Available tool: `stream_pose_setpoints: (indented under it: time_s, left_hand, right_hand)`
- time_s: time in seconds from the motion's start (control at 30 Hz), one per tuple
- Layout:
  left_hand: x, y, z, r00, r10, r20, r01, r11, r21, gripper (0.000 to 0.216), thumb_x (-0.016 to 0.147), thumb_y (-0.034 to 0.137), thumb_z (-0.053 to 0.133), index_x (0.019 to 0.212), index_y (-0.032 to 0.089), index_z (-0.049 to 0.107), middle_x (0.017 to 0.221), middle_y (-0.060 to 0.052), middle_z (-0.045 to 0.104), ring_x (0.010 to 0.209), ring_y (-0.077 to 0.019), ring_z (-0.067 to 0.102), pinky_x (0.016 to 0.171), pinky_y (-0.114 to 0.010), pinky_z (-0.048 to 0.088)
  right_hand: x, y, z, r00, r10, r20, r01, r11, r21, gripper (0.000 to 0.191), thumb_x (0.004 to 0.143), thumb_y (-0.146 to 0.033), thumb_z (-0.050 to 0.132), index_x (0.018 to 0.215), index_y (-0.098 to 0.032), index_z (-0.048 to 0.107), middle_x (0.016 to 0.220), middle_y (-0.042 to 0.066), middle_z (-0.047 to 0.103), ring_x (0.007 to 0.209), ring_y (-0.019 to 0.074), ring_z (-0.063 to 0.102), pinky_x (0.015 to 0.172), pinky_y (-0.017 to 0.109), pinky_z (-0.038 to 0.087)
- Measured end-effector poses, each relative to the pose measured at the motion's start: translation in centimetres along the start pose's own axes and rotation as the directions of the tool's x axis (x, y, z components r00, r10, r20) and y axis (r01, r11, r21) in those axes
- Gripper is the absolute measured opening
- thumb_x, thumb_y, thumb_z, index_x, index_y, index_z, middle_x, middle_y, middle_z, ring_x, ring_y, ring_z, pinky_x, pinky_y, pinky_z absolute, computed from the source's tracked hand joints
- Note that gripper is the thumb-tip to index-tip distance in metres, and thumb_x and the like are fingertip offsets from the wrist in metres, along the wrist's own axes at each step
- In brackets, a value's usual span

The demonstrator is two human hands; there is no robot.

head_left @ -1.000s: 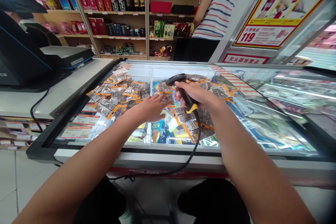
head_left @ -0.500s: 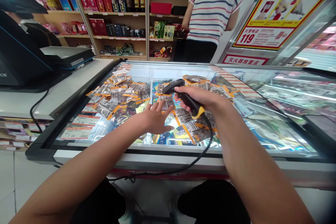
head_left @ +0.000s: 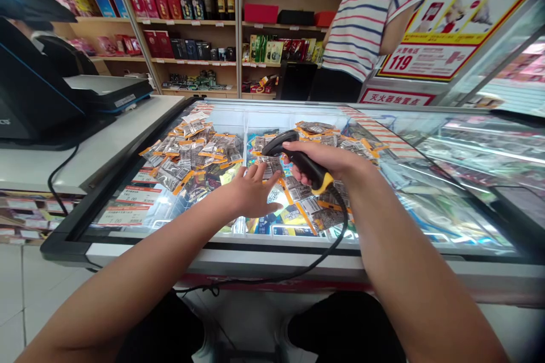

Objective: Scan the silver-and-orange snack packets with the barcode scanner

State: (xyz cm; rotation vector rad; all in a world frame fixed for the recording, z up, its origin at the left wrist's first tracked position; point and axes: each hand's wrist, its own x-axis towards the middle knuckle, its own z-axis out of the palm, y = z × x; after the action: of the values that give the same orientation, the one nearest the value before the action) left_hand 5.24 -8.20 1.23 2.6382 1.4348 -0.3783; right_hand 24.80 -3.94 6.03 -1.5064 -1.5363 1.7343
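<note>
My right hand [head_left: 313,160] is wrapped round a black barcode scanner [head_left: 310,170] with a yellow end, its head pointing left and down over a small snack packet [head_left: 269,168]. A black cable runs from its handle toward me. My left hand [head_left: 255,193] has its fingers spread, the fingertips at the near edge of that packet. Several more orange-edged snack packets lie on the glass lid [head_left: 225,119] of a chest freezer, one pile [head_left: 187,153] to the left and others [head_left: 317,210] under and beyond the scanner. Colourful goods show through the glass.
At the left a counter [head_left: 128,130] carries a black machine with a scale plate [head_left: 106,91]. Shelves [head_left: 187,21] with bottles and boxes stand behind. A person in a striped shirt [head_left: 366,17] is beyond the freezer. The scanner cable [head_left: 272,279] hangs over the freezer's front edge.
The person in the striped shirt has shifted right and leans. My hands and the barcode scanner have barely moved; the scanner's head sits very slightly lower. The packets lie as before.
</note>
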Motion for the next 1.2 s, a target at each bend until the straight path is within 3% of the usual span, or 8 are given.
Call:
stream_pose_setpoints:
  time_s: [0.17, 0.33, 0.43, 0.57, 0.7, 0.9, 1.03, 1.2]
  left_hand:
    - [-0.1, 0.2, 0.3, 0.997, -0.015, -0.072, 0.017, 1.000, 0.022, 0.086, 0.098, 0.071, 0.031, 0.169, 0.027, 0.011, 0.174, -0.020, 0.015, 0.159, -0.0441, 0.016, 0.121, -0.064, 0.021]
    - [-0.5, -0.6, -0.4, 0.950, -0.154, -0.271, 0.180, 0.981, 0.072, 0.069, 0.101, 0.064, 0.035, 0.147, 0.016, 0.053, 0.148, -0.023, 0.053, 0.140, -0.0407, 0.045, 0.114, -0.056, 0.034]
    - [-0.1, -2.5, -0.8, 0.907, -0.273, -0.321, 0.319, 0.942, 0.100, 0.064, 0.100, 0.062, 0.037, 0.127, 0.012, 0.066, 0.137, -0.023, 0.059, 0.133, -0.0408, 0.048, 0.111, -0.055, 0.036]
    - [1.5, -6.1, -0.6, 0.920, -0.141, -0.367, 0.189, 0.977, 0.100, 0.055, 0.102, 0.050, 0.038, 0.130, 0.011, 0.063, 0.140, -0.022, 0.057, 0.133, -0.0385, 0.048, 0.111, -0.055, 0.034]
    - [2.9, -7.9, -0.1, 0.930, -0.035, -0.367, 0.063, 0.996, 0.065, 0.055, 0.104, 0.050, 0.031, 0.139, 0.020, 0.061, 0.142, -0.014, 0.060, 0.136, -0.0360, 0.047, 0.115, -0.057, 0.027]
    - [3.0, -6.8, 0.3, 0.947, 0.013, -0.320, 0.008, 0.998, 0.065, 0.070, 0.100, 0.069, 0.028, 0.156, 0.031, 0.048, 0.152, -0.016, 0.051, 0.141, -0.0408, 0.044, 0.116, -0.060, 0.025]
    - [3.3, -5.8, 0.6, 0.952, 0.013, -0.306, -0.012, 1.000, 0.004, 0.089, 0.097, 0.076, 0.026, 0.163, 0.018, 0.035, 0.164, -0.018, 0.040, 0.145, -0.0414, 0.042, 0.119, -0.060, 0.024]
    - [3.6, -5.5, 0.8, 0.946, 0.045, -0.320, -0.025, 0.998, 0.065, 0.088, 0.098, 0.074, 0.019, 0.151, 0.012, 0.051, 0.163, -0.019, 0.043, 0.141, -0.0392, 0.046, 0.116, -0.056, 0.031]
  right_hand:
    - [0.0, -0.1, 0.2, 0.999, -0.030, -0.033, 0.031, 0.999, 0.014, 0.039, 0.102, -0.052, 0.051, 0.084, -0.018, 0.061, 0.059, 0.009, 0.064, 0.049, 0.0179, 0.060, 0.041, 0.026, 0.051]
    - [0.5, -0.3, -0.3, 0.971, -0.097, -0.217, 0.120, 0.988, 0.095, 0.039, 0.102, -0.055, 0.049, 0.093, -0.019, 0.062, 0.067, 0.009, 0.069, 0.044, 0.0157, 0.058, 0.037, 0.026, 0.048]
    - [0.8, -0.4, -0.7, 0.940, -0.109, -0.322, 0.151, 0.982, 0.109, 0.039, 0.104, -0.053, 0.046, 0.099, -0.018, 0.062, 0.068, 0.009, 0.071, 0.042, 0.0148, 0.057, 0.037, 0.025, 0.047]
    - [1.1, -0.2, -0.5, 0.955, -0.111, -0.276, 0.142, 0.985, 0.096, 0.039, 0.103, -0.054, 0.048, 0.100, -0.018, 0.063, 0.069, 0.009, 0.072, 0.042, 0.0152, 0.058, 0.035, 0.025, 0.046]
    - [1.3, -0.1, 0.3, 0.959, -0.110, -0.262, 0.130, 0.990, 0.057, 0.037, 0.100, -0.055, 0.055, 0.096, -0.019, 0.061, 0.071, 0.008, 0.072, 0.044, 0.0158, 0.060, 0.036, 0.026, 0.049]
    - [1.1, -0.2, 1.0, 0.968, -0.102, -0.229, 0.108, 0.994, 0.016, 0.039, 0.102, -0.055, 0.050, 0.098, -0.018, 0.061, 0.069, 0.010, 0.072, 0.041, 0.0146, 0.056, 0.034, 0.025, 0.046]
    - [1.3, 0.0, 1.1, 0.975, -0.110, -0.191, 0.112, 0.994, 0.002, 0.040, 0.100, -0.057, 0.054, 0.109, -0.019, 0.060, 0.069, 0.009, 0.072, 0.043, 0.0166, 0.058, 0.033, 0.025, 0.045]
    - [1.8, 0.4, 0.8, 0.978, -0.110, -0.178, 0.115, 0.993, 0.022, 0.041, 0.099, -0.058, 0.054, 0.109, -0.019, 0.060, 0.069, 0.009, 0.072, 0.042, 0.0162, 0.057, 0.033, 0.025, 0.046]
